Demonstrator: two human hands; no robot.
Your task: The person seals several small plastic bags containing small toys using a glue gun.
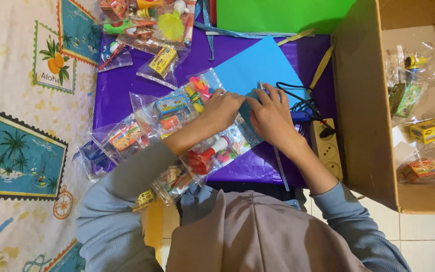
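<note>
My left hand (222, 108) and my right hand (270, 115) meet fingertip to fingertip over a purple-covered table (122, 85). Both pinch the edge of a clear plastic bag (227, 138) filled with small colourful toys. The bag edge lies on a blue paper sheet (255, 65). A thin pale stick pokes up between the right fingers; what it is I cannot tell. More clear bags of toys (142, 126) lie under my left forearm, with little boxes and a red plastic piece inside.
A large cardboard box (363, 100) at the right holds several packed toy bags (431, 130). A beige power strip (327, 147) with a black cable (303, 98) lies beside my right wrist. A green sheet (278, 15) and a toy pile (147, 25) sit at the back. A patterned cloth (21, 126) lies left.
</note>
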